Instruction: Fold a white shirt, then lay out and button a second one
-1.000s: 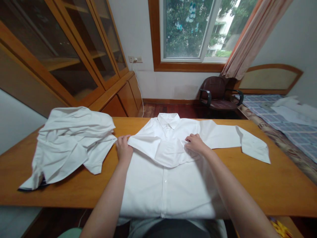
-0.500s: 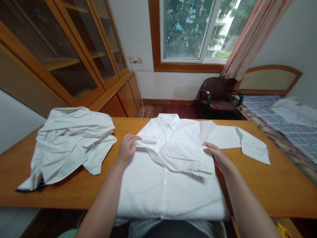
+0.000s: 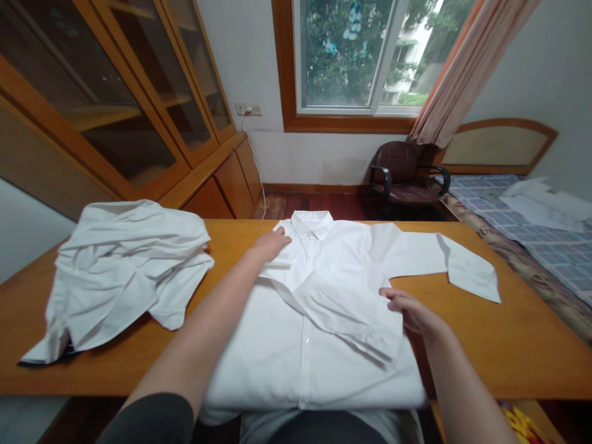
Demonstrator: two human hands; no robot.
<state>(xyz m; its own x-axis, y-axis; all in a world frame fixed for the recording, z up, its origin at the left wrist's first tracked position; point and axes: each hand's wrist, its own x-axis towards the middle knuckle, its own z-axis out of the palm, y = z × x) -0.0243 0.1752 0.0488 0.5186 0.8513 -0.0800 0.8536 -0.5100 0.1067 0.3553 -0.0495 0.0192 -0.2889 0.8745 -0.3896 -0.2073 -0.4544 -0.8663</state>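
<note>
A white buttoned shirt (image 3: 305,345) lies face up on the wooden table (image 3: 509,345), collar away from me. Its left sleeve (image 3: 342,311) is folded across the chest; the other sleeve (image 3: 444,262) stretches out to the right. My left hand (image 3: 271,242) reaches far forward and rests flat with fingers stretched out on the shirt's shoulder beside the collar (image 3: 311,222). My right hand (image 3: 409,309) lies at the shirt's right edge, fingers loosely extended, touching the end of the folded sleeve.
A crumpled pile of white shirts (image 3: 124,265) sits on the table's left part. Glass-door wooden cabinets (image 3: 115,105) line the left wall. Beyond the table are a dark armchair (image 3: 407,179), a window and a bed (image 3: 531,209) with white cloth.
My left hand moved forward from the fold's edge to the shoulder near the collar. My right hand slid right and toward me, laying the sleeve further across the chest.
</note>
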